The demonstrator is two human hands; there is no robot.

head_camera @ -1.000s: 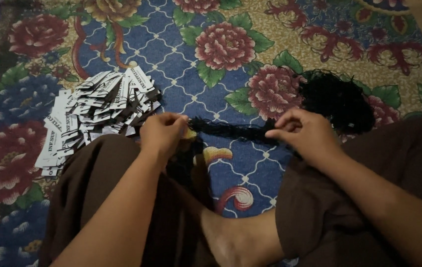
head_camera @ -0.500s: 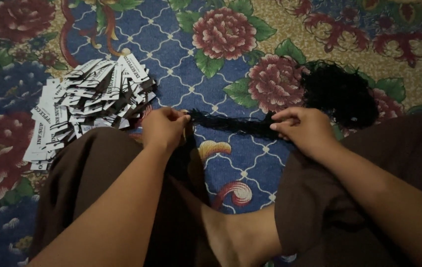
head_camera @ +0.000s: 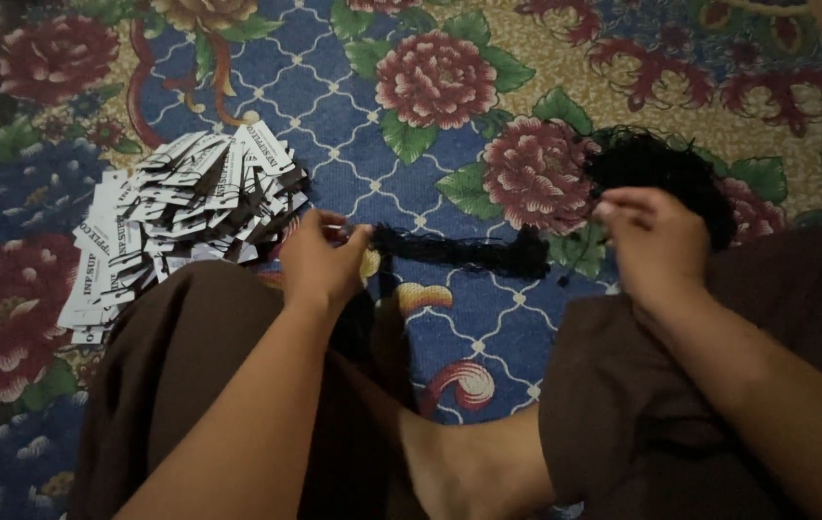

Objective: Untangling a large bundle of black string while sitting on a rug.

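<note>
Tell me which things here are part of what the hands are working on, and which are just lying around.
In hand:
left hand, pinching one end of the black thread bundle
right hand, at the black thread heap

Lying about:
pile of white printed tags
flowered carpet

A loose heap of small rectangular labels (head_camera: pixel 175 217) lies on the flowered carpet (head_camera: pixel 353 106) toward its left side. They are white with black print, overlapping at many angles; the heap's lower end runs along the person's brown-clad knee (head_camera: pixel 199 337).
</note>
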